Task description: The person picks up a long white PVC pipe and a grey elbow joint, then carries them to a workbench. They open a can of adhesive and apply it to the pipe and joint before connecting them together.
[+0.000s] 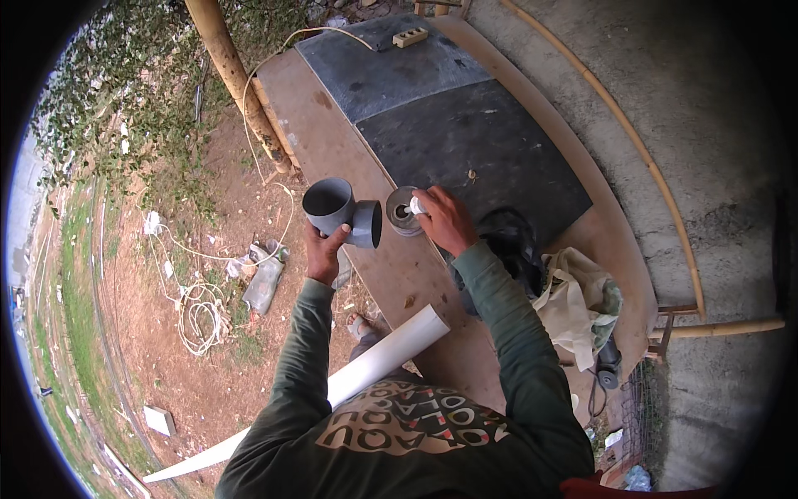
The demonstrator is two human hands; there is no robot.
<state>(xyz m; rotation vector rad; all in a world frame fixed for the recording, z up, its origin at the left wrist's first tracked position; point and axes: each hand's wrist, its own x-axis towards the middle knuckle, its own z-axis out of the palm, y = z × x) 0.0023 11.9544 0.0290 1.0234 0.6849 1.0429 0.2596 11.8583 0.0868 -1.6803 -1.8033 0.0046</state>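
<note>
A grey plastic pipe tee [366, 223] is gripped by my left hand [322, 251], its fingers wrapped round the body and its wide mouth tilted up. It is held just left of the table's edge. Close to its right, a round open tin [398, 226] rests near the board's edge. My right hand [449, 223] pinches a small white applicator [417, 205] over the tin, its lower end at the tin's dark centre. A long white pipe [378, 358] slants from the table's near edge past my left forearm to the lower left.
Dark sheets [465, 125] cover much of the wooden table [453, 295]. A power strip [410, 37] lies at its far end. On the right are a black bag [509, 241], a cream cloth bag [573, 295] and an angle grinder [608, 366]. A bamboo post [237, 79] stands left.
</note>
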